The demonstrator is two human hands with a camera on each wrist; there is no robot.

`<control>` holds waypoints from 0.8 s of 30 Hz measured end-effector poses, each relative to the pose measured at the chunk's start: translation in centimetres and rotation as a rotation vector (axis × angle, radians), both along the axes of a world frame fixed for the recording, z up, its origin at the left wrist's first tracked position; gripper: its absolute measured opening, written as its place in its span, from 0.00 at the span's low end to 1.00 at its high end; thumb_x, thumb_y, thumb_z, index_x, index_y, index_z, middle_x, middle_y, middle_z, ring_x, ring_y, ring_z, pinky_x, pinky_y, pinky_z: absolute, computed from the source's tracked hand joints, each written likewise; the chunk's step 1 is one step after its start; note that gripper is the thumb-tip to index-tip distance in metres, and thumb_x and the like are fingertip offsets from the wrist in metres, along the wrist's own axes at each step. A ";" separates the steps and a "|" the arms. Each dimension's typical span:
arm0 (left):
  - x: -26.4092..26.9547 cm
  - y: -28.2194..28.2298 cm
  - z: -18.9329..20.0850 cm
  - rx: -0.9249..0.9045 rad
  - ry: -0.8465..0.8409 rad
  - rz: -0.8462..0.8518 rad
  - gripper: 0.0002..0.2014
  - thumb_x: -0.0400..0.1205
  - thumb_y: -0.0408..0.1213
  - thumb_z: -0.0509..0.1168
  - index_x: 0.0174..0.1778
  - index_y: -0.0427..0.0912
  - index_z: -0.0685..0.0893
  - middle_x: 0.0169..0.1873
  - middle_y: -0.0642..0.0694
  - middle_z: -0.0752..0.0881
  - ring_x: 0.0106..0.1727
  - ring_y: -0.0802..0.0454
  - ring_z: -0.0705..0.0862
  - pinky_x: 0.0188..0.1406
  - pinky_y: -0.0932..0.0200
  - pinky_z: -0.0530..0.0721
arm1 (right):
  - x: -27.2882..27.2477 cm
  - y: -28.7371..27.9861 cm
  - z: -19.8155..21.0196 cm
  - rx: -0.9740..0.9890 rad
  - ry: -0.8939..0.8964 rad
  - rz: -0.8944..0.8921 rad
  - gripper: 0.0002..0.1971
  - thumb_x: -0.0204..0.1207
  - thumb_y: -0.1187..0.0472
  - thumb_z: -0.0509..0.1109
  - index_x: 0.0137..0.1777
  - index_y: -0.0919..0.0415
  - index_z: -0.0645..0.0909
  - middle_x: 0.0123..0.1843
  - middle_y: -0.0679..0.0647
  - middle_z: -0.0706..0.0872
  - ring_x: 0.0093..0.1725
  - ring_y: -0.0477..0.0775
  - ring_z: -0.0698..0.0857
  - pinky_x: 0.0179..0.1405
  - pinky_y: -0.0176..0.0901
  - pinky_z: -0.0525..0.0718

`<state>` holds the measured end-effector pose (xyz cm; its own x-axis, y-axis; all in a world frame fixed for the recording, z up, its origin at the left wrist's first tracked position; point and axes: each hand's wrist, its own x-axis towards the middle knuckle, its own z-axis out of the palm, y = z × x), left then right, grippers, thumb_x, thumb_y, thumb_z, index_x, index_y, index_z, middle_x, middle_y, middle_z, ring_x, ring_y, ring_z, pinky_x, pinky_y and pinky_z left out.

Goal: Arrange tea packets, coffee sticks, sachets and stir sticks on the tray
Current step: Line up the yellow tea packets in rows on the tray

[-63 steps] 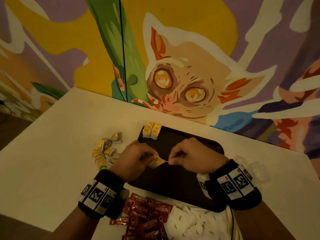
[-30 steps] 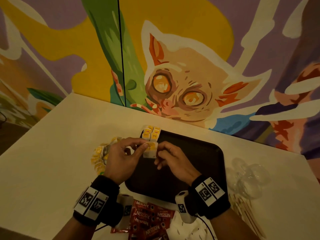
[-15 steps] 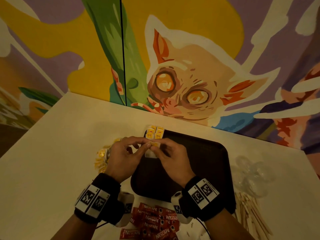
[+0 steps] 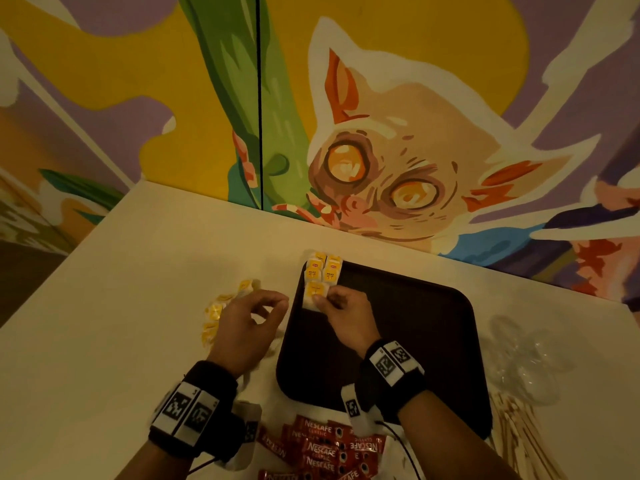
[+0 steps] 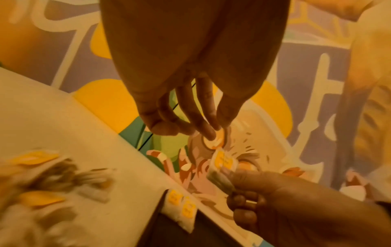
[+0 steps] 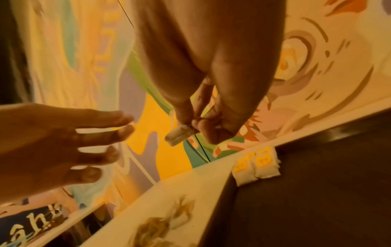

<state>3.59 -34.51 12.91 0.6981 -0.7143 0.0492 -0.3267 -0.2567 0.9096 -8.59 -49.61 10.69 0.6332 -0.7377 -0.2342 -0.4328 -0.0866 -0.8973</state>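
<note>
A dark tray [image 4: 415,341] lies on the pale table. Two yellow-and-white tea packets [image 4: 323,270] sit side by side at its far left corner. My right hand [image 4: 341,306] pinches another tea packet [image 4: 313,294] just in front of them; the same packet [image 6: 178,135] shows between thumb and finger in the right wrist view and, as a tea packet [image 5: 222,164], in the left wrist view. My left hand [image 4: 249,320] hovers left of the tray with loosely curled fingers, holding nothing. A heap of loose tea packets [image 4: 221,311] lies beyond it.
Red Nescafe coffee sticks [image 4: 322,448] lie at the near edge with white sachets beside them. Wooden stir sticks [image 4: 519,431] and a clear plastic bag [image 4: 526,358] lie right of the tray. A painted wall rises right behind the table.
Both hands carried a tea packet from the tray's middle to its far left corner. Now the left hand has let go and drawn back left; the right hand still pinches the packet.
</note>
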 end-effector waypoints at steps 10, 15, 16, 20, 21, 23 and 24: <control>3.0 4.1 -4.2 0.196 0.043 0.014 0.07 0.79 0.38 0.72 0.38 0.56 0.88 0.34 0.63 0.88 0.36 0.65 0.83 0.31 0.76 0.76 | 5.8 -4.6 -7.3 -0.031 0.370 -0.128 0.07 0.79 0.56 0.74 0.46 0.60 0.87 0.50 0.61 0.89 0.46 0.58 0.90 0.41 0.46 0.90; 3.8 5.1 -5.6 0.273 0.070 0.033 0.06 0.79 0.38 0.72 0.38 0.55 0.88 0.35 0.60 0.89 0.36 0.65 0.84 0.31 0.76 0.75 | 7.4 -5.6 -9.5 0.000 0.466 -0.156 0.10 0.79 0.60 0.74 0.36 0.58 0.79 0.59 0.65 0.84 0.39 0.58 0.90 0.19 0.33 0.82; 3.9 5.3 -5.8 0.287 0.068 0.032 0.07 0.80 0.38 0.72 0.39 0.55 0.88 0.36 0.60 0.89 0.36 0.64 0.84 0.32 0.74 0.76 | 7.5 -5.7 -9.6 -0.013 0.478 -0.155 0.10 0.79 0.61 0.73 0.36 0.58 0.79 0.60 0.65 0.83 0.39 0.59 0.90 0.20 0.35 0.84; 4.2 6.3 -6.4 0.306 0.065 0.048 0.09 0.80 0.36 0.72 0.39 0.58 0.86 0.38 0.62 0.88 0.37 0.59 0.85 0.33 0.71 0.76 | 7.6 -5.5 -10.0 -0.094 0.479 -0.155 0.07 0.78 0.63 0.74 0.53 0.64 0.82 0.61 0.68 0.81 0.46 0.66 0.89 0.46 0.58 0.91; 4.2 6.5 -6.5 0.314 0.067 0.059 0.10 0.79 0.36 0.72 0.39 0.58 0.86 0.39 0.62 0.88 0.37 0.59 0.85 0.33 0.70 0.76 | 7.6 -5.4 -9.9 -0.105 0.470 -0.152 0.08 0.77 0.63 0.74 0.53 0.64 0.82 0.60 0.68 0.81 0.46 0.66 0.89 0.47 0.59 0.91; 4.4 6.8 -6.8 0.324 0.063 0.087 0.09 0.79 0.35 0.72 0.41 0.57 0.86 0.42 0.59 0.88 0.37 0.57 0.84 0.33 0.68 0.76 | 7.5 -5.1 -9.3 -0.119 0.446 -0.148 0.09 0.75 0.64 0.76 0.53 0.63 0.82 0.58 0.66 0.82 0.45 0.65 0.89 0.47 0.58 0.91; 4.5 6.8 -6.9 0.323 0.057 0.104 0.08 0.79 0.34 0.72 0.44 0.55 0.86 0.43 0.56 0.89 0.38 0.58 0.84 0.33 0.69 0.76 | 7.4 -4.9 -9.0 -0.129 0.433 -0.148 0.10 0.74 0.64 0.76 0.53 0.63 0.81 0.58 0.66 0.82 0.45 0.64 0.89 0.47 0.57 0.91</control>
<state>8.04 -27.69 5.99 0.7633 -0.6113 -0.2091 -0.2349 -0.5640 0.7917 -1.24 -54.48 1.71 0.3836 -0.8529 -0.3542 -0.7809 -0.0948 -0.6174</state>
